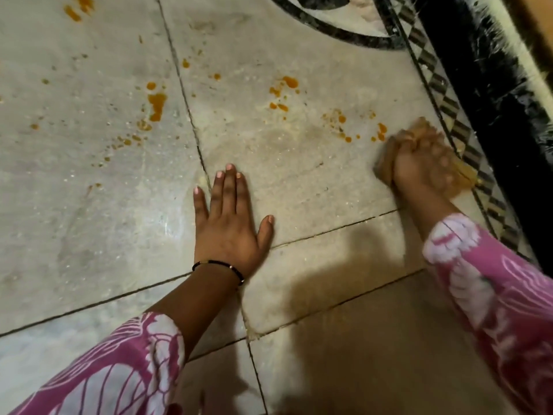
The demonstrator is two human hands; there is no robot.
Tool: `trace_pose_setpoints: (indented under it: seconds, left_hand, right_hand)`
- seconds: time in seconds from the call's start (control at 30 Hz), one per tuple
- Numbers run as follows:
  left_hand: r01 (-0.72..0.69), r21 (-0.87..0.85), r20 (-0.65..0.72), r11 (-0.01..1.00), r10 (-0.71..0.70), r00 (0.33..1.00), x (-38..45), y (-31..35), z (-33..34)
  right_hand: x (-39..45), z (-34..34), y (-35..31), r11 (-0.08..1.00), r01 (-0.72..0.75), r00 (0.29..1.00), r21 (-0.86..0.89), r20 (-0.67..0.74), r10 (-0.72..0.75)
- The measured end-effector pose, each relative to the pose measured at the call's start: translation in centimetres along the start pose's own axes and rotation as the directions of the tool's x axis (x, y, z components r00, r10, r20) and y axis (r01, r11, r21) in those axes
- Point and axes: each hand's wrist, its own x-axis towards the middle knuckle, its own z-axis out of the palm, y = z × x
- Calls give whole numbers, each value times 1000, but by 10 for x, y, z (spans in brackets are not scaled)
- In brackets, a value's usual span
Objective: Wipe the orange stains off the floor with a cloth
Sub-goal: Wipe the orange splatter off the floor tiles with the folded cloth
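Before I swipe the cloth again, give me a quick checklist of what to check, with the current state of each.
1. Cloth gripped by the right hand: ok, the fingers are bunched around it, though the hand is motion-blurred.
2. Cloth on the floor: ok, it presses down beside the patterned border.
3. Nearest stains within the swipe path: ok, they lie just ahead and left of the cloth.
4. Left hand clear of the stains: ok, it lies flat on a clean patch, bracing.
5. Larger stains on the left tile wiped: not ok, still there.
6. Clean cloth face left: cannot tell.
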Motion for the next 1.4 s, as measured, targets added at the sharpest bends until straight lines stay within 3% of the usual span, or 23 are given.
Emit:
trace_pose_setpoints:
  seconds: [0.03,0.1,0.2,0.27,0.3,0.43,0.53,0.6,0.7,0.8,0.87,0.9,1.03,1.2,1.3,1.4]
  left_hand:
    - [-1,2,6,1000,1,1000,0,0,-1]
    - [2,-6,15,1000,-2,1000,0,0,-2]
    - [4,-17,9,1000,-4,1000,0,0,-3]
    - [0,-26,5,1000,0,1000,0,0,-3]
    - [-1,-31,2,1000,1,1000,0,-1,-3]
    - [1,-31,-12,1000,-1,1000,0,-1,-1]
    - [3,-27,-7,1000,-3,1000,-1,-1,-1]
    - [2,-23,1,1000,-2,1000,0,1,-2]
    - [0,-18,11,1000,1,1000,0,1,-3]
    - [1,-23,-8,1000,-1,1000,1,0,-2]
    - [-3,-35,-23,999,2,1000,1,0,-1]
    - [-6,-43,-30,999,5,1000,1,0,-1]
    - [3,-55,-30,998,-4,1000,1,-1,1]
    - [6,-47,-15,999,-7,1000,1,0,-1]
    - [-2,-37,-1,999,2,1000,1,1,-3]
    - [1,-32,3,999,-1,1000,1,0,-3]
  right_hand:
    - [0,5,-19,999,47,999,-22,16,-47]
    - [-24,16,-46,953,292,955,-81,69,-287]
    - [-83,24,-35,735,671,740,-100,153,-655]
    - [-110,19,6,647,751,660,-135,194,-726]
    - [-113,14,31,652,742,670,-155,204,-714]
    - [-73,-2,75,837,511,860,-195,109,-499]
    - [-18,2,22,941,309,951,-136,18,-309]
    - [13,4,-29,967,237,971,-96,32,-235]
    - [0,15,-89,883,444,895,-153,127,-428]
    - [-74,33,-96,606,776,631,-176,200,-750]
    - [-120,34,-64,495,848,528,-191,209,-823]
    - [-132,32,-41,510,839,541,-187,201,-817]
    - [-101,15,24,703,681,732,-203,166,-661]
    - [-28,14,-26,878,446,894,-175,46,-445]
    - [-35,22,-65,817,543,839,-192,92,-536]
    - [-85,31,-60,604,769,637,-208,172,-751]
